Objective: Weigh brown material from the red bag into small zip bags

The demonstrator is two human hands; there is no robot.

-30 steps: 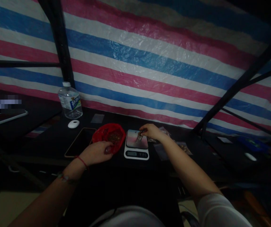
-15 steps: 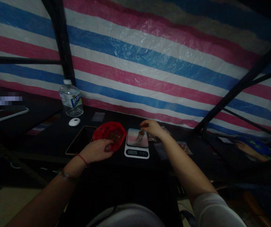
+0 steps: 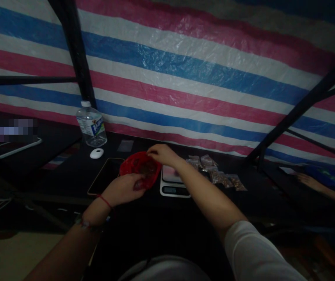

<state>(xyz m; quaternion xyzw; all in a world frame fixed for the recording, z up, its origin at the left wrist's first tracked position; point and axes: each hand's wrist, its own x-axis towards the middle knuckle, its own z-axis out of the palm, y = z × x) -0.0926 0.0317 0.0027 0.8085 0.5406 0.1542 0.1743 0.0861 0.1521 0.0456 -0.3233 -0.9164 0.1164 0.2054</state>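
Observation:
A red plastic bag (image 3: 128, 164), opened wide, has small brown pieces (image 3: 147, 168) inside. My left hand (image 3: 128, 187) grips its near edge, with the plastic bunched between thumb and fingers. Over the bag's far right rim is my right hand (image 3: 163, 154), fingers bent together. Whatever is between those fingertips is too small and dark to make out. A white kitchen scale (image 3: 175, 190) stands just right of the bag, partly covered by my right forearm. Several small clear zip bags (image 3: 214, 175) of brown pieces lie beyond that forearm.
A dark phone (image 3: 104, 175) lies left of the bag. Behind it are a white rounded device (image 3: 96, 153), a clear bottle (image 3: 91, 125) and a flat clear zip bag (image 3: 125, 146). Metal frame bars flank the table. Another person's hand (image 3: 308, 179) is at far right.
My right hand has moved left from above the scale to the red bag's rim. My left hand keeps its grip on the bag. The view has shifted slightly.

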